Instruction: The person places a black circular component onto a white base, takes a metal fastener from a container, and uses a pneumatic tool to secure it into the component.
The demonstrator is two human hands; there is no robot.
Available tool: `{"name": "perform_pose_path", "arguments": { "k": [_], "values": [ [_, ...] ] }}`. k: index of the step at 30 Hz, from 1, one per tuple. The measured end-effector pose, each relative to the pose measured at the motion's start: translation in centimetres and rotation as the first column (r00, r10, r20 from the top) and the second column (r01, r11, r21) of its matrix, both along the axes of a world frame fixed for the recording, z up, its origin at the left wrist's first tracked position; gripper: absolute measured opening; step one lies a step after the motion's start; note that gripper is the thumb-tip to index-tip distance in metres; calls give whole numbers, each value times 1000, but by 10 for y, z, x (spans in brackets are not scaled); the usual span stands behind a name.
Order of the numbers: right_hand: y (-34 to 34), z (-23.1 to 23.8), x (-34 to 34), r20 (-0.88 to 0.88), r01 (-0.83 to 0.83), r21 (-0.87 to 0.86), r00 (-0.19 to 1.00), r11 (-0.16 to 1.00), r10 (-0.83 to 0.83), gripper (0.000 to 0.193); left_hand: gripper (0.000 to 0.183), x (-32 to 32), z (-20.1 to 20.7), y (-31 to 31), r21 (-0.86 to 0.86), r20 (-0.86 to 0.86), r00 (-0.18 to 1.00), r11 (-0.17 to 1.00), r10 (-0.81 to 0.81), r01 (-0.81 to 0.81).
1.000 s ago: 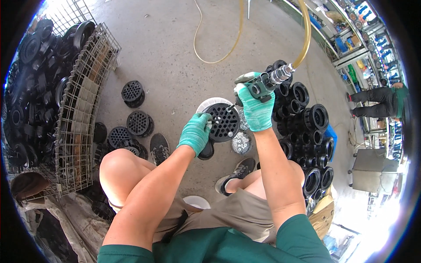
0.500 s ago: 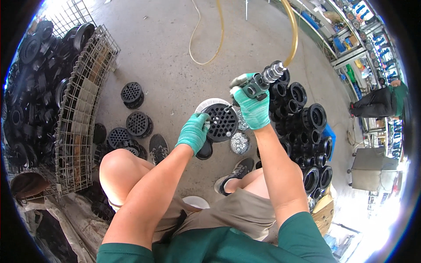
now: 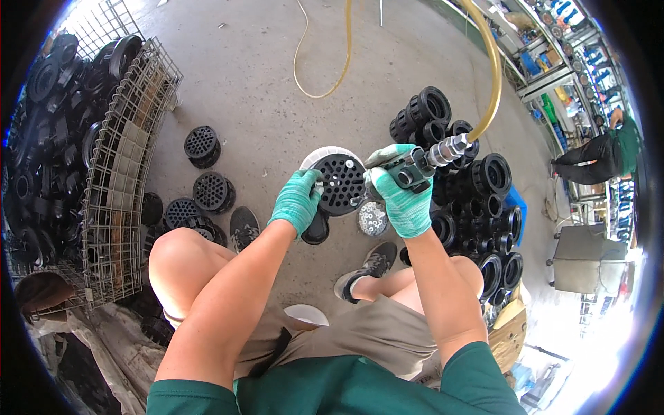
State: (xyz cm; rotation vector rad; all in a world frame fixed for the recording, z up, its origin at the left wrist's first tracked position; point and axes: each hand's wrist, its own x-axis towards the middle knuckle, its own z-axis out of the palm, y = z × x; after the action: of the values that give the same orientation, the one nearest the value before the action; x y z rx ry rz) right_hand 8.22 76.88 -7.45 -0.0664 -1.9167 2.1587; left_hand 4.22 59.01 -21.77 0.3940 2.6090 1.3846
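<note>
A round black grate (image 3: 339, 173) full of holes rests over a white round container (image 3: 321, 153), with a few small metal fasteners on its face. My left hand (image 3: 297, 200), in a green and white glove, is closed at the grate's left edge; a small metal piece shows by its fingertips. In my gloved right hand (image 3: 407, 207) is an air-powered driver (image 3: 409, 173), joined by metal fittings to a yellowish hose (image 3: 494, 76). The driver is just right of the grate; its tip is hidden. Below it sits a clear tub of nuts (image 3: 372, 218).
A wire cage (image 3: 114, 173) of black plastic parts stands at left. Grates (image 3: 209, 191) lie stacked on the floor beside it. Black ring fittings (image 3: 491, 176) are piled at right, by a blue bin (image 3: 515, 211). A person (image 3: 602, 155) stands near shelving (image 3: 553, 76).
The driver has come away from the grate, toward me and slightly right; its bit no longer shows over the grate. My left hand stays at the grate's edge. The whole view has shifted a little.
</note>
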Motion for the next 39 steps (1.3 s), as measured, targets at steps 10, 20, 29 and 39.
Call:
{"name": "perform_pose_path", "arguments": {
  "k": [10,20,29,39],
  "values": [
    [1,-18,3,-23,-73,85,997,994,75,31,30,-1,-3,-2,22,49,999,1000,-12,11],
    [3,-19,3,5,-151,55,989,987,151,29,29,-2,3,-3,-17,75,997,1000,-10,12],
    [-27,9,-18,-121,-29,-87,992,996,18,29,49,-2,-4,-11,92,66,993,992,-95,89],
    [-56,-10,-41,-63,-66,30,996,997,68,24,56,-2,-3,-10,223,240,967,974,-80,26]
  ]
}}
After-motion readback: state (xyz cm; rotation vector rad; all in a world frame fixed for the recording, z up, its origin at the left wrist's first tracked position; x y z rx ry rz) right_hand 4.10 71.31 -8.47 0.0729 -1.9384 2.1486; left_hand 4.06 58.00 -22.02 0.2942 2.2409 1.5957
